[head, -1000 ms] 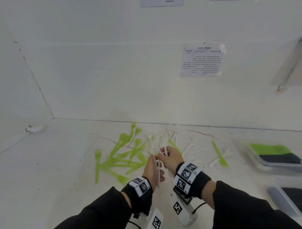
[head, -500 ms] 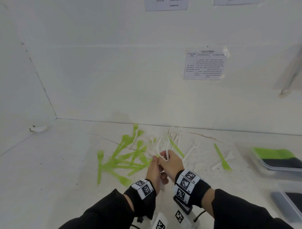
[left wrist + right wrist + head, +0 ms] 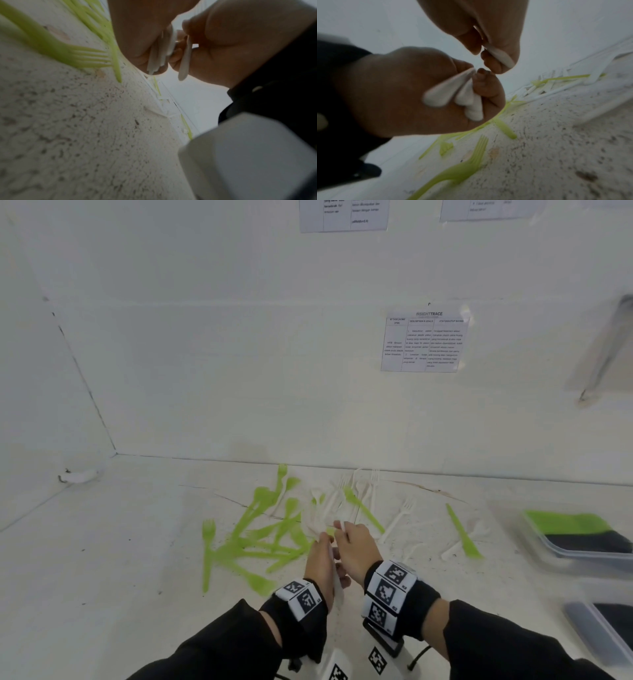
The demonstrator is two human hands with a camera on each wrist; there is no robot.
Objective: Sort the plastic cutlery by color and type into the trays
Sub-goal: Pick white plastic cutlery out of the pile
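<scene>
The left hand [image 3: 320,559] grips a bundle of white handles [image 3: 453,97], fingers curled round them, and the right hand [image 3: 356,546] pinches a single white piece [image 3: 498,55] beside it. Half a second ago both hands sat the same way over the pile; the right has since drawn slightly toward the bundle, likely to add its piece. Green cutlery [image 3: 253,542] and white forks [image 3: 359,491] lie scattered on the tabletop [image 3: 120,559]; the trays [image 3: 579,542] wait at right, one holding green pieces
</scene>
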